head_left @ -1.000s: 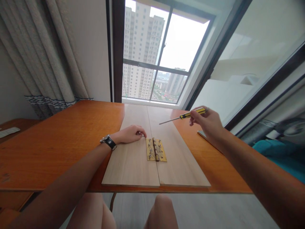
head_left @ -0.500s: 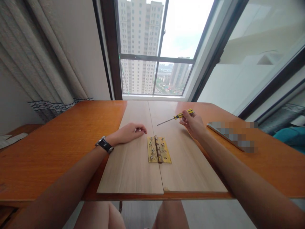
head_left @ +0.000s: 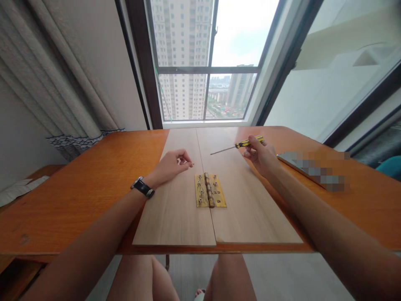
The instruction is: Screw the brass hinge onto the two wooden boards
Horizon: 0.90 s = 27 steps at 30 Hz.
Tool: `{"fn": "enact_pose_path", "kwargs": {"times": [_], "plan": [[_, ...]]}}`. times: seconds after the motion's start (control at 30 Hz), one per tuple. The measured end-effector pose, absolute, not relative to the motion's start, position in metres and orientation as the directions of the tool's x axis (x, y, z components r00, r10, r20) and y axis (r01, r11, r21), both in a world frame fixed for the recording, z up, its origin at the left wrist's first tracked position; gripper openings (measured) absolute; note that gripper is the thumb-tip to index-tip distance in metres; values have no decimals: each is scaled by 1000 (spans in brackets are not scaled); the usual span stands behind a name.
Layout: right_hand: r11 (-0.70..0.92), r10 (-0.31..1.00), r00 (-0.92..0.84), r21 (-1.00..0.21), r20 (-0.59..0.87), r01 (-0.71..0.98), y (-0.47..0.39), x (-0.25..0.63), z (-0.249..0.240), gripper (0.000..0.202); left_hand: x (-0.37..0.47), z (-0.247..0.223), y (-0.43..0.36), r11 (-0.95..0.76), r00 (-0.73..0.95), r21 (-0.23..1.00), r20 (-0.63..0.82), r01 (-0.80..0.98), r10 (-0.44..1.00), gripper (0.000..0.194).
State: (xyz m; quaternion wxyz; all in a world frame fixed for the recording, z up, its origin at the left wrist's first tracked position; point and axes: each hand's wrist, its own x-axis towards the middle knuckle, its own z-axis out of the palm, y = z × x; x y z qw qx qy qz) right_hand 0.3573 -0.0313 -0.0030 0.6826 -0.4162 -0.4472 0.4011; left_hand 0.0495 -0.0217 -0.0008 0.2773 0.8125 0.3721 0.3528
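Observation:
My left hand (head_left: 175, 164), with a watch on its wrist, is closed in a pinch above the left wooden board (head_left: 175, 221). A tiny screw (head_left: 193, 164) pokes out from its fingertips. My right hand (head_left: 263, 156) grips the yellow and black handle of a screwdriver (head_left: 224, 150), whose shaft points left over the right board (head_left: 253, 217). Between and nearer than the hands, a worn brass hinge (head_left: 209, 190) lies open across the seam of the two boards. Screw heads show in its left leaf and in the upper part of its right leaf; lower right holes look bare.
The boards lie on an orange-brown wooden table (head_left: 94, 188). At the right, a flat metallic object (head_left: 307, 171), partly blurred out, rests on it. A window (head_left: 206, 71) stands beyond the far edge, and a grey curtain (head_left: 62, 75) hangs at the left.
My left hand has lifted slightly and its fingertips now show the small screw. My right hand and the screwdriver have shifted a little right and farther away. The view has tilted slightly.

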Motion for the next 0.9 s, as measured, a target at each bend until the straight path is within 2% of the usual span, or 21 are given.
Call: {"fn": "enact_pose_path", "kwargs": {"times": [0.13, 0.23, 0.4, 0.53, 0.67, 0.9], "plan": [[321, 927, 268, -926, 264, -197, -33, 359, -5, 41, 46, -13, -12, -450, 346, 856, 354, 254, 869, 11], [318, 930, 254, -929, 266, -191, -34, 358, -4, 41, 44, -15, -10, -385, 329, 903, 310, 193, 892, 14], [311, 932, 254, -929, 257, -202, -36, 352, -1, 46, 49, -10, -17, -468, 491, 846, 304, 256, 817, 12], [337, 923, 269, -914, 275, -224, -37, 350, 2, 50, 55, -4, -26, -547, 538, 768, 321, 334, 779, 22], [328, 923, 283, -917, 261, -226, -37, 354, 4, 49, 62, -1, -35, -609, 576, 667, 318, 429, 754, 24], [299, 940, 250, -915, 233, -272, -41, 353, 7, 52, 68, 2, -44, -643, 567, 664, 381, 381, 730, 30]]}}
